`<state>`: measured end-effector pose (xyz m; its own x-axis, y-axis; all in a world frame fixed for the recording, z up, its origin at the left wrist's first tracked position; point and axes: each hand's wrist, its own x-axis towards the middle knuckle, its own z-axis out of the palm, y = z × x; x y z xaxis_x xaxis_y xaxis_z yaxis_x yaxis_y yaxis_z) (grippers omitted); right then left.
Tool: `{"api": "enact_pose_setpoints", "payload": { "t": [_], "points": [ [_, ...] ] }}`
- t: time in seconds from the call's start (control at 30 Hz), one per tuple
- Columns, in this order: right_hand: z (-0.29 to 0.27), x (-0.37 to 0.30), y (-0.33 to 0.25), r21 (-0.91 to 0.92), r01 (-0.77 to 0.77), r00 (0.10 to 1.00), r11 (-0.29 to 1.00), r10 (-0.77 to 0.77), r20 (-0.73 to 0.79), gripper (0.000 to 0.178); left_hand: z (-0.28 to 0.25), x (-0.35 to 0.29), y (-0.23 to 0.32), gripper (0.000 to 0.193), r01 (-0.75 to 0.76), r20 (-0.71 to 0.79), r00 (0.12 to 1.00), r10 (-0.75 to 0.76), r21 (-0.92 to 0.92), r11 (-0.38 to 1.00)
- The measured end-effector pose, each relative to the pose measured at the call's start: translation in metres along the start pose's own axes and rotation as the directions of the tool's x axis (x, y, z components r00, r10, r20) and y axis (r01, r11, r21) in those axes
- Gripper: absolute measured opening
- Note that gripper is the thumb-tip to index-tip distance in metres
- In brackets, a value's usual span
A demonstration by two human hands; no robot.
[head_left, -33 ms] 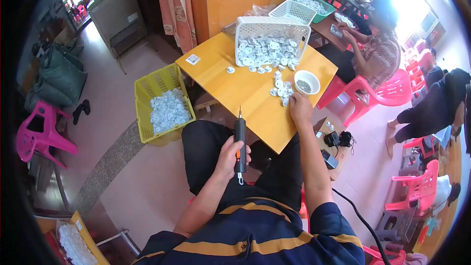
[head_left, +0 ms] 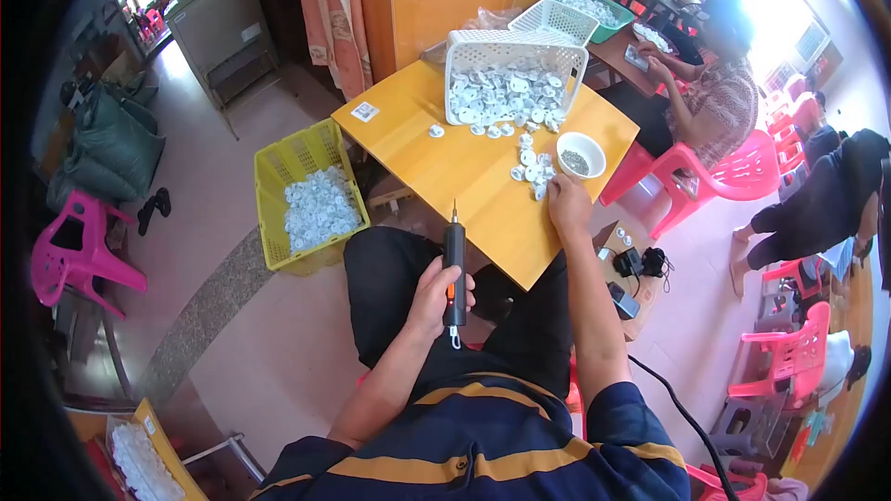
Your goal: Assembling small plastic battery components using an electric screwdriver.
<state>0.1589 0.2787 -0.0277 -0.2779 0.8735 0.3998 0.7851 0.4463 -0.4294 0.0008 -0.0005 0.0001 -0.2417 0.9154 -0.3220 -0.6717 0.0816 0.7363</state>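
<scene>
My left hand (head_left: pixel 438 295) is wrapped round a black electric screwdriver (head_left: pixel 454 264), held over my lap with its thin bit pointing away from me. On the wooden table (head_left: pixel 422 162), my right hand (head_left: pixel 569 208) rests with curled fingers beside a loose group of small round white plastic parts (head_left: pixel 530 160). What its fingertips hold, if anything, is hidden. Just beyond that hand stands a white bowl (head_left: pixel 594 154) of small metal pieces, likely screws. A white basket (head_left: pixel 450 83), tipped on its side, spills many more white parts onto the table.
A yellow crate (head_left: pixel 275 223) of pale parts stands on the floor left of the table. To the right, a small box (head_left: pixel 640 311) bears black adapters and cables. A person (head_left: pixel 719 111) sits at another table, on a pink chair (head_left: pixel 742 172). Another pink chair (head_left: pixel 83 246) stands far left.
</scene>
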Motion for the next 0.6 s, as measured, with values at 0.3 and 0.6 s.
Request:
{"api": "enact_pose_setpoints", "payload": {
  "t": [0.3,0.6],
  "points": [
    [0.0037,-0.0005,-0.0017,0.116,0.01,0.997,0.993,-0.001,-0.079,0.014,-0.0042,0.0029,0.0051,0.014,-0.01,0.007,1.0,0.01,0.04,0.999],
    [0.0028,0.0065,-0.0045,0.083,0.05,0.999,0.995,-0.05,-0.002,0.014,-0.0033,0.0035,0.0022,0.014,-0.009,0.013,1.0,0.009,0.025,1.0]
  ]
}}
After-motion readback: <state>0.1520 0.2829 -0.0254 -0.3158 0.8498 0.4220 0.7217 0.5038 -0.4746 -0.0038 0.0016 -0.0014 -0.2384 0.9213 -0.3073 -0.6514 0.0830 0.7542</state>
